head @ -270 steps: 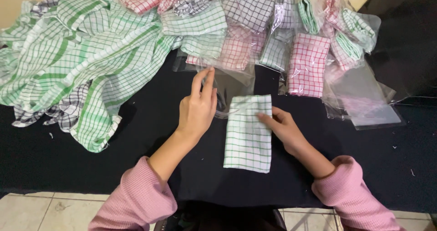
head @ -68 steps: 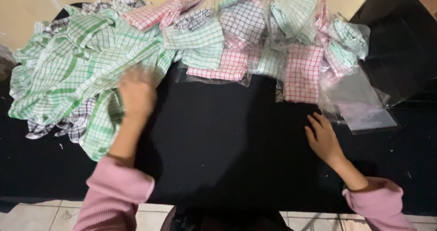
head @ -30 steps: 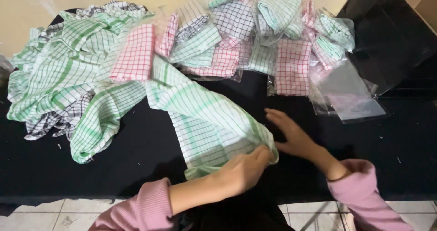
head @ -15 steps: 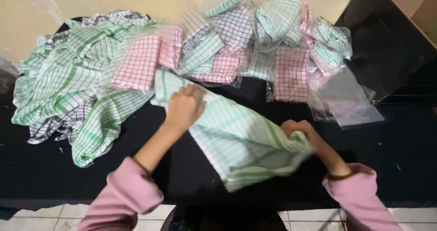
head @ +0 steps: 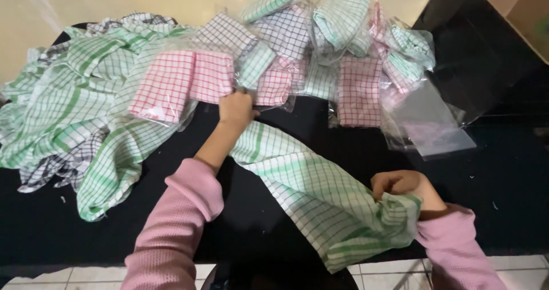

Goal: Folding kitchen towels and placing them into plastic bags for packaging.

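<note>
Green checked cloth (head: 320,193) stretched slantwise over black desk (head: 503,170), from desk middle to near edge. Left hand (head: 235,108) closed on far corner; right hand (head: 403,186) fisted on bunched near corner. Behind left hand: bagged pink cloth (head: 171,87), row of bagged folded cloths (head: 320,44). Loose cloth heap (head: 68,113) at left. Empty clear bag (head: 432,124) right of row.
</note>
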